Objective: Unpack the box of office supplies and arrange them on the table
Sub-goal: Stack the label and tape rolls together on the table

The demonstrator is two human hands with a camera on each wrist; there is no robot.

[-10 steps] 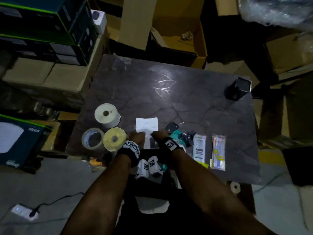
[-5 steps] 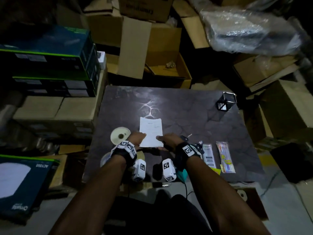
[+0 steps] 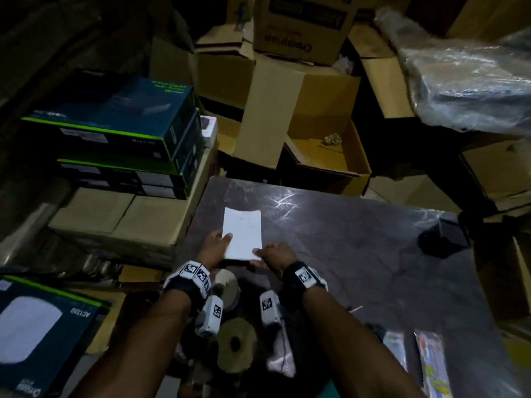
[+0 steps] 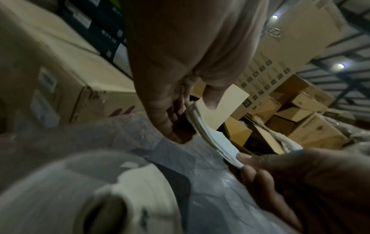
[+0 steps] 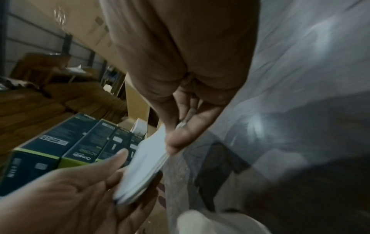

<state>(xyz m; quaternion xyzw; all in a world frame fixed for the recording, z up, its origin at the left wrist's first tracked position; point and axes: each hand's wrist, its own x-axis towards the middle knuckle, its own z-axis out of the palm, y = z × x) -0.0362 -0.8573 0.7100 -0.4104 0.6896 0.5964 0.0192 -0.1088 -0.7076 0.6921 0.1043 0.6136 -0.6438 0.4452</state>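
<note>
A thin white stack of paper is held above the dark table, near its left side. My left hand grips the stack's near left corner, thumb on top. My right hand pinches its near right corner. In the left wrist view the stack bows between both hands. The right wrist view shows the same stack with my right thumb on its edge. Below my wrists sit a white tape roll and a yellowish tape roll.
A black pen holder stands at the table's right side. Two clear packets lie near the front right. An open cardboard box sits behind the table. Green-edged cartons are stacked on the left.
Both hands have lifted the paper stack off the table and carried it forward and left. The head view has swung up and left, so the tape rolls now sit under my wrists.
</note>
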